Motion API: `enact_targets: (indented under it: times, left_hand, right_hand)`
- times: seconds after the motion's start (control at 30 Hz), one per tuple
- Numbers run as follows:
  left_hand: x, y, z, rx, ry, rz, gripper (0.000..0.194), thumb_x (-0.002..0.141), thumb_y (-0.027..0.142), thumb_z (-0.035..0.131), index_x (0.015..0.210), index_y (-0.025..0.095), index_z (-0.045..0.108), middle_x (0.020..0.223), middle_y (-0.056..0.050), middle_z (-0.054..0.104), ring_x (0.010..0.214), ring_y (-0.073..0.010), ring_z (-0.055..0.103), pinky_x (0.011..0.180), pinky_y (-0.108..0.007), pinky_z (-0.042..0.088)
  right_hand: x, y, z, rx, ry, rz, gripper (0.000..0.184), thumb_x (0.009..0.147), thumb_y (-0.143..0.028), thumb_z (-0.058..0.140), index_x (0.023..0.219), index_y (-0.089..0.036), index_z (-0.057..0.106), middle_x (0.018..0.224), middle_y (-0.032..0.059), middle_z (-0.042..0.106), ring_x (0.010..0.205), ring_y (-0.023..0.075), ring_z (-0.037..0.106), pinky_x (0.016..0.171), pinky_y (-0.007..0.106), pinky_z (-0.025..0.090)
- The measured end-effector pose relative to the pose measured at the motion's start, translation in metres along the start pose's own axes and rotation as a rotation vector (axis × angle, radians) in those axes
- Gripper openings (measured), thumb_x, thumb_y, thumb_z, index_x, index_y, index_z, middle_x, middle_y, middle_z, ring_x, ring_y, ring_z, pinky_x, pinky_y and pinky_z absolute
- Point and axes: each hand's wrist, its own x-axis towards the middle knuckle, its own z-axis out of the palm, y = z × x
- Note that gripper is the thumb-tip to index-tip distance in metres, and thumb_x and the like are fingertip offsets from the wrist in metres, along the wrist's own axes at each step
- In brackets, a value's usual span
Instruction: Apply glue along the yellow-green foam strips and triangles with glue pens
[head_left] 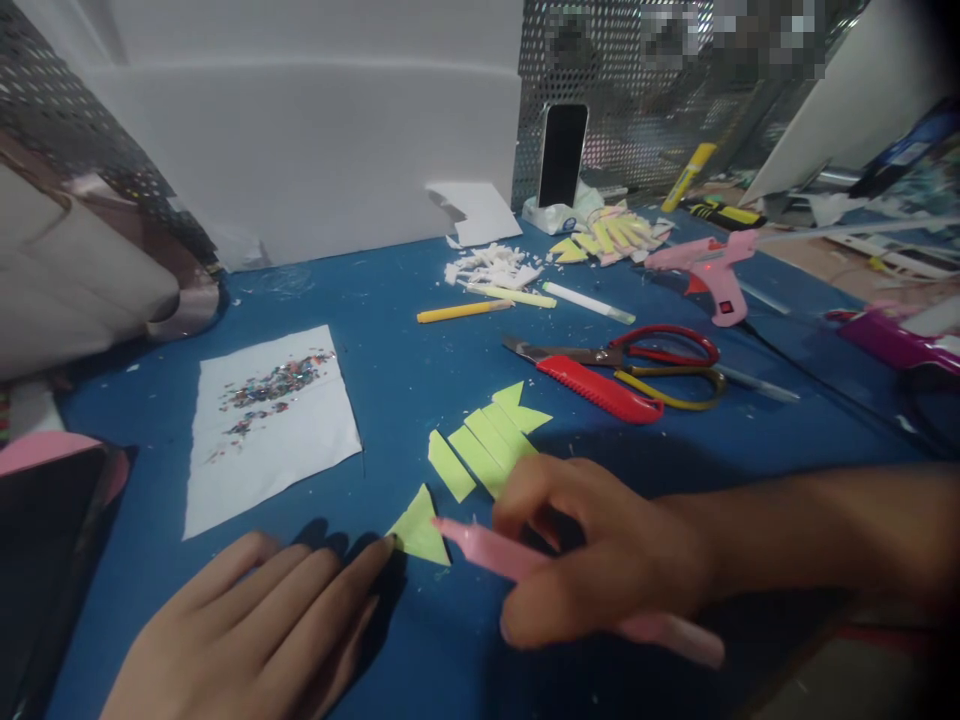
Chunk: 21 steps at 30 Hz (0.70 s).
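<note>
My right hand (600, 550) is closed around a pink marker (499, 553). The marker's tip meets the right side of a light green triangular piece (421, 532). On the left edge of that triangle rests the index fingertip of my left hand (262, 620), its fingers stretched out over the blue table. Just beyond lie several light green strips (476, 450) in a row, with a notched tail-shaped piece (519, 408) at the far end. My right hand partly covers the nearest strips.
Red-handled scissors (667, 345) and a red cutter (600, 388) lie behind my right hand. A pink glue gun (724, 270) stands farther right, its cord trailing. Left is a white sheet (262, 480) with glittery bits. Markers (465, 311) and white scraps (495, 267) lie at the back.
</note>
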Motion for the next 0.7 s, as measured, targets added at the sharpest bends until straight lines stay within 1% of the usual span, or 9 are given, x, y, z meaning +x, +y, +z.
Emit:
enact_targets:
  times: [0.03, 0.1, 0.13, 0.2, 0.33, 0.43, 0.57, 0.63, 0.7]
  left_hand:
    - [0.0, 0.0, 0.0, -0.001, -0.002, 0.002, 0.027, 0.105, 0.016, 0.06, 0.13, 0.019, 0.069, 0.084, 0.001, 0.07, 0.071, -0.0148, 0.059, 0.075, -0.038, 0.041]
    - [0.0, -0.001, 0.0, 0.002, -0.006, -0.004, 0.026, 0.106, 0.017, 0.058, 0.13, 0.02, 0.069, 0.085, 0.002, 0.072, 0.07, -0.0143, 0.06, 0.076, -0.037, 0.042]
    - [0.001, -0.001, 0.0, 0.007, -0.011, -0.014, 0.026, 0.107, 0.017, 0.056, 0.129, 0.021, 0.069, 0.086, 0.002, 0.073, 0.07, -0.0142, 0.06, 0.076, -0.037, 0.042]
    - [0.002, 0.0, 0.0, 0.013, -0.007, -0.013, 0.025, 0.108, 0.017, 0.054, 0.128, 0.02, 0.069, 0.085, 0.001, 0.073, 0.07, -0.0137, 0.062, 0.077, -0.037, 0.042]
    - [0.008, 0.0, -0.002, 0.017, 0.028, 0.035, 0.024, 0.108, 0.016, 0.052, 0.123, 0.016, 0.071, 0.08, 0.001, 0.069, 0.068, -0.013, 0.06, 0.075, -0.035, 0.04]
    - [0.012, -0.001, -0.002, 0.022, 0.047, 0.044, 0.023, 0.106, 0.012, 0.052, 0.119, 0.015, 0.071, 0.079, 0.001, 0.069, 0.067, -0.0125, 0.059, 0.074, -0.035, 0.04]
    - [0.015, -0.001, -0.003, 0.02, 0.062, 0.067, 0.022, 0.108, 0.013, 0.051, 0.116, 0.012, 0.072, 0.077, 0.002, 0.067, 0.066, -0.0121, 0.058, 0.073, -0.035, 0.04]
    - [0.014, 0.0, -0.003, 0.014, 0.069, 0.077, 0.02, 0.107, 0.013, 0.054, 0.116, 0.012, 0.071, 0.076, 0.002, 0.067, 0.065, -0.0116, 0.056, 0.072, -0.034, 0.04]
    - [0.013, 0.001, -0.003, 0.009, 0.069, 0.078, 0.02, 0.105, 0.011, 0.055, 0.115, 0.011, 0.072, 0.077, 0.002, 0.067, 0.065, -0.0113, 0.056, 0.072, -0.034, 0.04]
  right_hand:
    - [-0.001, 0.001, 0.003, -0.049, 0.025, -0.054, 0.03, 0.091, -0.05, 0.082, 0.105, -0.024, 0.073, 0.095, 0.0015, 0.063, 0.087, 0.0161, 0.062, 0.073, 0.026, 0.049]
    - [-0.001, 0.007, 0.012, -0.37, 0.161, -0.498, 0.012, 0.1, -0.036, 0.071, 0.098, -0.024, 0.07, 0.091, -0.0001, 0.062, 0.085, 0.0136, 0.062, 0.074, 0.025, 0.049]
    - [0.0, 0.01, 0.017, -0.54, 0.299, -0.664, 0.005, 0.101, -0.026, 0.066, 0.098, -0.024, 0.069, 0.095, 0.0001, 0.064, 0.088, 0.0133, 0.061, 0.077, 0.025, 0.049]
    - [0.002, 0.015, 0.026, -0.753, 0.437, -0.812, 0.009, 0.096, -0.015, 0.067, 0.101, -0.023, 0.069, 0.097, -0.0003, 0.063, 0.095, 0.0135, 0.061, 0.081, 0.024, 0.05]
    - [0.002, 0.016, 0.037, -0.809, 0.525, -0.821, 0.003, 0.095, -0.02, 0.072, 0.097, -0.022, 0.071, 0.093, -0.0027, 0.062, 0.096, 0.0114, 0.06, 0.081, 0.023, 0.049]
    - [-0.001, 0.013, 0.039, -0.897, 0.482, -0.811, 0.008, 0.099, -0.024, 0.069, 0.092, -0.022, 0.073, 0.097, -0.0044, 0.066, 0.094, 0.0092, 0.056, 0.079, 0.022, 0.049]
    - [-0.001, 0.011, 0.028, -0.821, 0.448, -0.823, 0.007, 0.099, -0.029, 0.073, 0.094, -0.024, 0.073, 0.097, -0.0017, 0.065, 0.095, 0.0136, 0.057, 0.081, 0.026, 0.049]
    - [0.002, 0.01, 0.018, -0.716, 0.355, -0.821, 0.023, 0.108, -0.036, 0.057, 0.097, -0.023, 0.074, 0.102, 0.0041, 0.064, 0.095, 0.018, 0.058, 0.084, 0.031, 0.05]
    - [0.006, 0.01, 0.008, -0.553, 0.338, -0.792, 0.042, 0.112, -0.045, 0.044, 0.096, -0.021, 0.075, 0.1, 0.0052, 0.063, 0.093, 0.0176, 0.06, 0.084, 0.032, 0.051]
